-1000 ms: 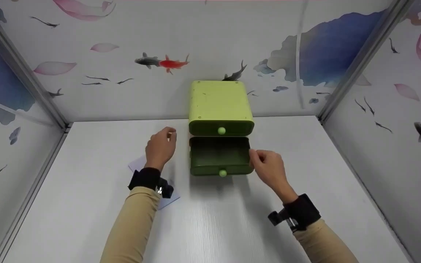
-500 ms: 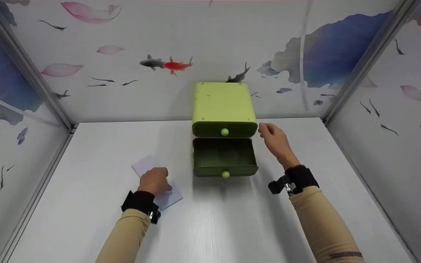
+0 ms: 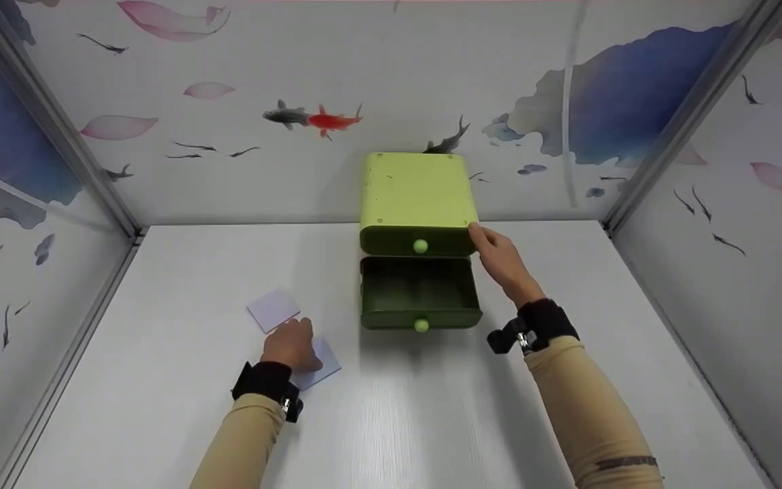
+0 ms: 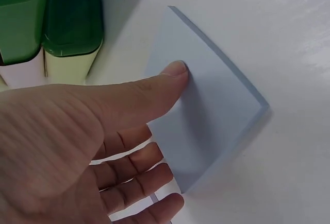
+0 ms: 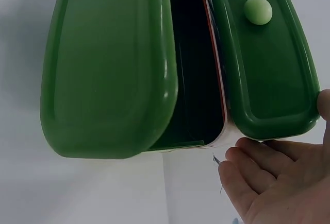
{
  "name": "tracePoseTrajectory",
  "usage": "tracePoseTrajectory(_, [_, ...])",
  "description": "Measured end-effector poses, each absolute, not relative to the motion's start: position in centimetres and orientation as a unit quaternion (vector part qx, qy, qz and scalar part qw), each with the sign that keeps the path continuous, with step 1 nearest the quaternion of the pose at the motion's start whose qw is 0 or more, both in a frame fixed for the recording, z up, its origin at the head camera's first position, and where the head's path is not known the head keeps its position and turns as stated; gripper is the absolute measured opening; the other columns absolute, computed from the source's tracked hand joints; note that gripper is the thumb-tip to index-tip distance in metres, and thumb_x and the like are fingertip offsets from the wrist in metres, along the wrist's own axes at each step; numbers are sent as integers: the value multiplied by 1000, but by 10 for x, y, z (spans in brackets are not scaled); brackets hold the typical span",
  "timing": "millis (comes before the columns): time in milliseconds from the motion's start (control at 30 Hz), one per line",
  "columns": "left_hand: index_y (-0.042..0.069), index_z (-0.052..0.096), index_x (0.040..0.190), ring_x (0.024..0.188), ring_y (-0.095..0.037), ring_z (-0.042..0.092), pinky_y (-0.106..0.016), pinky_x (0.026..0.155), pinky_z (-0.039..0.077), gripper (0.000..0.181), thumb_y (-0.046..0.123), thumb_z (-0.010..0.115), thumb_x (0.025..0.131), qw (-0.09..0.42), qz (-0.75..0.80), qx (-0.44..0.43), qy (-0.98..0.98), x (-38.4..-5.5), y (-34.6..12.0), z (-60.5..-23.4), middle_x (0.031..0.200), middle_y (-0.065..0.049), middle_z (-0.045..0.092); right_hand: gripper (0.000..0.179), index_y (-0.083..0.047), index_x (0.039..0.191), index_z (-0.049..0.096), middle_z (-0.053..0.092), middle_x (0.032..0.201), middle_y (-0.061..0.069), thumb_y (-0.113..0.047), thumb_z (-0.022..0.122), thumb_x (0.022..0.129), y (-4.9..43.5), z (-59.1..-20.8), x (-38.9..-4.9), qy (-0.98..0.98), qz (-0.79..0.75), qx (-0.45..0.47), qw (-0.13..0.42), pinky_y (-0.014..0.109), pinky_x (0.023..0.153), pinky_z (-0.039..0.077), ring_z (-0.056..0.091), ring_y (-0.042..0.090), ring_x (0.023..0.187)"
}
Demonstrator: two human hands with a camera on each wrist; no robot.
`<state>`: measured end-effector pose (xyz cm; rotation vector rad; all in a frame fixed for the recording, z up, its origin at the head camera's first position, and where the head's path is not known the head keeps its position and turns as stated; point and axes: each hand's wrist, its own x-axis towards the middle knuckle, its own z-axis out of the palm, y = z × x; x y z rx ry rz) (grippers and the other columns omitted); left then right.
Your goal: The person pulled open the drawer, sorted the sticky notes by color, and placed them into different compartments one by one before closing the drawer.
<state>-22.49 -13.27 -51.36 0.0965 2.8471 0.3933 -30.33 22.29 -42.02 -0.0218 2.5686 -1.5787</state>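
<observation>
Two pale lilac square pads lie at the left of the table in the head view. My left hand (image 3: 289, 346) is on the nearer pad (image 4: 216, 105); its thumb lies on the top face and the other fingertips meet one edge, and part of the grip is hidden. The farther pad (image 3: 273, 310) is just beyond the knuckles. Behind stands a lime-green two-drawer cabinet (image 3: 420, 189), its lower drawer (image 3: 421, 318) pulled out and its upper drawer (image 5: 268, 64) closed. My right hand (image 3: 503, 265) touches the cabinet's right upper corner, fingers extended along the side.
The white table (image 3: 160, 380) is walled at the back and both sides by printed panels (image 3: 214, 183) with fish and petals. The cabinet stands against the back panel. Each upper drawer and lower drawer front has a round light-green knob (image 3: 420, 246).
My left hand has come down from beside the cabinet onto the nearer pad. The right hand has left the lower drawer's right side and moved up to the cabinet's upper corner.
</observation>
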Motion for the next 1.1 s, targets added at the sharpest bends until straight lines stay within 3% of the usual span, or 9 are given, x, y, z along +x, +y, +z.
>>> tracePoseTrajectory(367, [-2, 63, 117, 94, -29, 60, -46, 88, 51, 56, 21, 86, 71, 157, 161, 23, 974, -230, -135, -519, 106, -16, 65, 74, -9, 150, 37, 43, 151, 13, -61, 38, 98, 221, -421, -304, 822, -565, 3, 77, 42, 113, 35, 40, 28, 141])
tracePoseTrajectory(700, [-2, 59, 119, 93, -30, 62, -47, 86, 52, 59, 18, 87, 71, 161, 167, 20, 973, -232, -132, -517, 105, -18, 67, 73, -8, 150, 37, 43, 150, 14, -59, 39, 99, 223, -420, -303, 819, -569, 4, 75, 43, 114, 35, 40, 29, 141])
tracePoseTrajectory(1100, [-2, 69, 100, 88, -32, 65, -47, 81, 53, 28, 6, 79, 75, 119, 182, 34, 976, -235, -136, -513, 97, -16, 70, 74, -9, 152, 33, 40, 153, 13, -59, 38, 99, 222, -420, -301, 815, -574, 8, 79, 40, 116, 31, 38, 28, 142])
